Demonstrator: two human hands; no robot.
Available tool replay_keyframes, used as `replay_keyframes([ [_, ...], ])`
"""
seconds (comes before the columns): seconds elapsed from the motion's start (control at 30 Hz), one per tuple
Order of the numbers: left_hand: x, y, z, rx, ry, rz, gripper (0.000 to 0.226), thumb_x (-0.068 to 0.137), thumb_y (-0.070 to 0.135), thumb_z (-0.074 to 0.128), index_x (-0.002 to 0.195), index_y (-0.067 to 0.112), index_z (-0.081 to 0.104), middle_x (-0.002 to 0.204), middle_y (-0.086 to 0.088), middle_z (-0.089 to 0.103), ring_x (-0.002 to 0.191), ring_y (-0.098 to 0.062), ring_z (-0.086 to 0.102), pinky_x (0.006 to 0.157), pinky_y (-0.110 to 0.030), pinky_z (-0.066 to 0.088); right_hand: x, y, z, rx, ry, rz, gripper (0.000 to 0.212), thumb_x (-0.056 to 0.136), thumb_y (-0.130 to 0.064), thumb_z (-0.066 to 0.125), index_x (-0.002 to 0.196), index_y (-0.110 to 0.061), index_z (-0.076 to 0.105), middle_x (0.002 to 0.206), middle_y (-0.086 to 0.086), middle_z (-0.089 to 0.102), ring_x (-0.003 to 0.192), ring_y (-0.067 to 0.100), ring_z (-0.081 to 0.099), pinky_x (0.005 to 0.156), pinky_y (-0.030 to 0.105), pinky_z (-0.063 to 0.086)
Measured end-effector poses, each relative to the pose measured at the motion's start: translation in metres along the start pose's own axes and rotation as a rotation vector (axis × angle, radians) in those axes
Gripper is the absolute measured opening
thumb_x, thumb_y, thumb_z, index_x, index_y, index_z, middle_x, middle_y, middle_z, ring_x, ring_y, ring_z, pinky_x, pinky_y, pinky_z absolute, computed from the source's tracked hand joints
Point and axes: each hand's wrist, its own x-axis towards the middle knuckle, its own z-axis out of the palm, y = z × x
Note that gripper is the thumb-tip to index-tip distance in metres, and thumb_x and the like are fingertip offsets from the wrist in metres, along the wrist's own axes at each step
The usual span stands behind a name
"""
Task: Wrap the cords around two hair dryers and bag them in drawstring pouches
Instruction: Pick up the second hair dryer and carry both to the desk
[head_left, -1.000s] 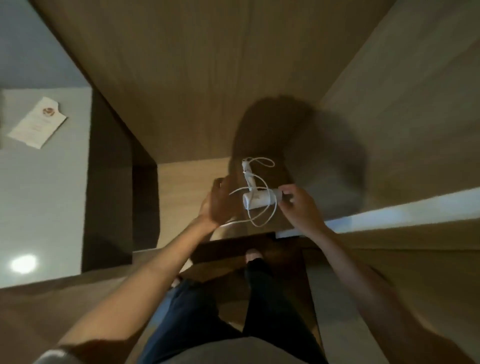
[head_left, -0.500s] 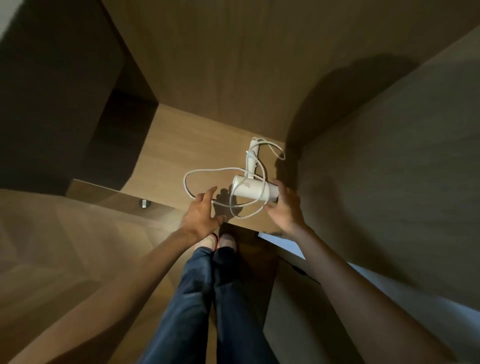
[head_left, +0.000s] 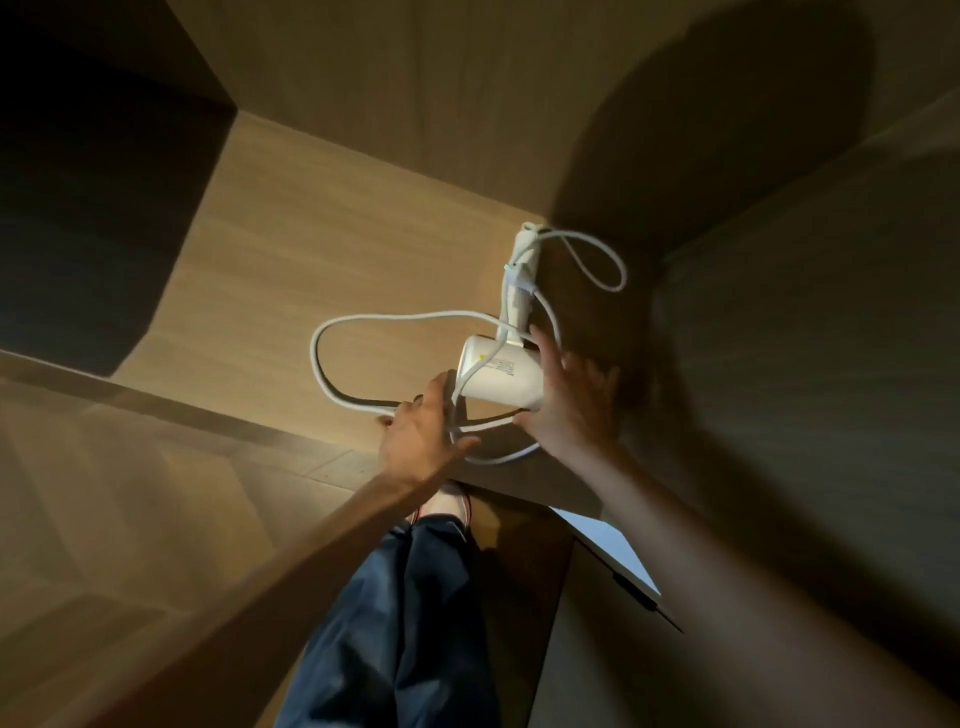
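Well, the hair dryer (head_left: 501, 379) lay on the wooden shelf (head_left: 311, 249) by the corner, barrel crosswise, handle pointing away, its cord (head_left: 332, 332) sprawled in loose loops. The right hand (head_left: 566, 410) spanned the barrel's right end, thumb below and fingers spread, though blur hid whether it gripped. The left hand (head_left: 421, 436), fingers loosely apart, rested on the cord at the other end.

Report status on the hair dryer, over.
Left hand flat, touching cord. Right hand grips hair dryer barrel on shelf. Cord loose, not yet wrapped. No obstruction seen.
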Motion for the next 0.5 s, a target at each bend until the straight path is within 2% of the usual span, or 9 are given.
replay_keyframes([
  [0.07, 0.005, -0.005, 0.009, 0.047, 0.03, -0.031, 0.068, 0.085, 0.034, 0.066, 0.142, 0.027, 0.029, 0.12, -0.001, 0.061, 0.118, -0.025, 0.048, 0.101, -0.052, 0.037, 0.011, 0.001, 0.002, 0.0, -0.028, -0.024, 0.1, 0.069, -0.032, 0.081, 0.146, -0.029, 0.018, 0.141, 0.009, 0.041, 0.135, 0.03, 0.032, 0.114, 0.055, 0.011],
  [0.2, 0.011, -0.005, 0.009, 0.096, 0.091, -0.066, 0.045, 0.094, 0.033, 0.053, 0.137, 0.026, 0.04, 0.115, -0.004, 0.062, 0.118, -0.025, 0.049, 0.106, -0.049, 0.028, 0.021, 0.005, -0.002, 0.0, -0.039, -0.08, 0.093, 0.062, -0.039, 0.085, 0.136, -0.024, 0.031, 0.134, 0.009, 0.051, 0.125, 0.031, 0.044, 0.107, 0.047, 0.032],
  [0.3, 0.01, -0.003, 0.005, 0.133, 0.061, -0.012, 0.053, 0.091, 0.038, 0.058, 0.138, 0.027, 0.037, 0.113, -0.002, 0.062, 0.116, -0.022, 0.051, 0.106, -0.044, 0.02, 0.022, 0.008, -0.01, -0.046, -0.153, -0.099, 0.102, 0.059, -0.039, 0.087, 0.139, -0.024, 0.026, 0.136, 0.01, 0.048, 0.127, 0.032, 0.042, 0.107, 0.048, 0.03],
  [0.37, 0.008, -0.001, 0.003, 0.147, 0.067, 0.039, 0.06, 0.088, 0.036, 0.063, 0.139, 0.026, 0.033, 0.112, 0.001, 0.062, 0.115, -0.02, 0.052, 0.096, -0.036, 0.012, 0.021, 0.01, -0.013, -0.091, -0.192, -0.112, 0.108, 0.056, -0.034, 0.089, 0.139, -0.023, 0.022, 0.137, 0.011, 0.046, 0.127, 0.033, 0.041, 0.107, 0.048, 0.031],
  [0.43, 0.007, 0.001, 0.001, 0.184, 0.085, 0.074, 0.059, 0.089, 0.035, 0.063, 0.139, 0.026, 0.033, 0.11, 0.003, 0.063, 0.112, -0.018, 0.053, 0.09, -0.033, 0.009, 0.019, 0.011, -0.012, -0.11, -0.157, -0.112, 0.105, 0.057, -0.032, 0.089, 0.139, -0.023, 0.024, 0.135, 0.012, 0.048, 0.125, 0.033, 0.043, 0.104, 0.046, 0.033],
  [0.5, 0.009, 0.001, 0.0, 0.19, 0.084, 0.083, 0.056, 0.09, 0.034, 0.06, 0.138, 0.025, 0.032, 0.107, 0.002, 0.064, 0.108, -0.019, 0.056, 0.091, -0.033, 0.012, 0.016, 0.011, -0.008, -0.112, -0.111, -0.114, 0.099, 0.061, -0.035, 0.087, 0.138, -0.024, 0.026, 0.133, 0.012, 0.051, 0.123, 0.032, 0.045, 0.102, 0.044, 0.036],
])
